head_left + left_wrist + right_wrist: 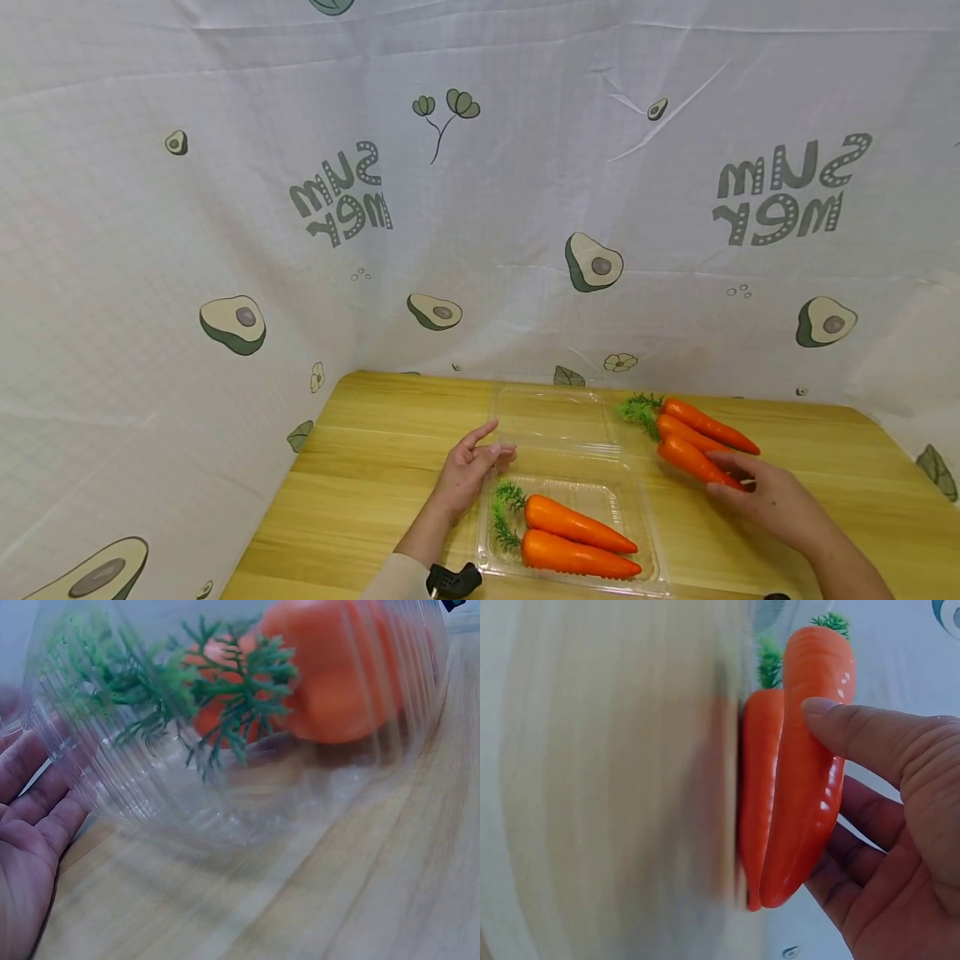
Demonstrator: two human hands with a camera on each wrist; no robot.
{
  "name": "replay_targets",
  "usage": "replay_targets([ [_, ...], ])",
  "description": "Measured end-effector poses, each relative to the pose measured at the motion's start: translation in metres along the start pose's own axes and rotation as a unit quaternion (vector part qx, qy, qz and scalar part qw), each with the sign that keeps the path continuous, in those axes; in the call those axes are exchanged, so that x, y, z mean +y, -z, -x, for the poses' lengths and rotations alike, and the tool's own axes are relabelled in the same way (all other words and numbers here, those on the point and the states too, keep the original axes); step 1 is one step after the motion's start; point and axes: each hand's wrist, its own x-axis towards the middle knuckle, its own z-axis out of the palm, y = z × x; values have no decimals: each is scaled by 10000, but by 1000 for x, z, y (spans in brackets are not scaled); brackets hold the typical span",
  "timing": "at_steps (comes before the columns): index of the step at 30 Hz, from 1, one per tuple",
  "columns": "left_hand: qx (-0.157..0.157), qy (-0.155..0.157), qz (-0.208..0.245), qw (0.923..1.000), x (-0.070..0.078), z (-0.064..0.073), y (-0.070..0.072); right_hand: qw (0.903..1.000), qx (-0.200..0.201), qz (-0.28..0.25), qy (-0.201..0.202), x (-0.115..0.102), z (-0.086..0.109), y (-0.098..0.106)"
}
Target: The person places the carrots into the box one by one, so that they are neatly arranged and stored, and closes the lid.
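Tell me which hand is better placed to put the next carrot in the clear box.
Likely the right: the right hand holds the nearest carrot of the three lying right of the clear box, while the left hand is at the box's opposite side.

Place: a curtained-off booth; the kind of room beyond cannot be told. Walls: pale, creased curtain (pixel 517 192) at back and sides, printed with avocados (pixel 582 272), flowers (pixel 620 362) and mirror-reversed "summer" lettering (pixel 807 173). Furniture: one table (pixel 367 450), wood-grain top, rounded far corners.
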Motion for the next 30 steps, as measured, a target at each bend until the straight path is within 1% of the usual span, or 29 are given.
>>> replay_targets([
  [3, 5, 2, 10, 10000, 0, 0, 0, 9999, 93, -15, 68, -6, 2, 1],
  [8, 1, 5, 18, 10000, 0, 0, 0, 9988, 401, 74, 274, -20, 7, 2],
  [15, -24, 10, -7, 10000, -1, 0, 1, 9979, 507, 37, 404, -44, 13, 3],
  [22, -21, -18, -31, 10000, -1, 0, 1, 9929, 823, 36, 862, -63, 18, -1],
  [27, -38, -24, -49, 10000, -1, 0, 1, 9900, 904, -75, 1077, -72, 20, -6],
  [30, -40, -24, -38, 10000, -1, 0, 1, 9855, 1046, -102, 1330, -76, 21, -9],
])
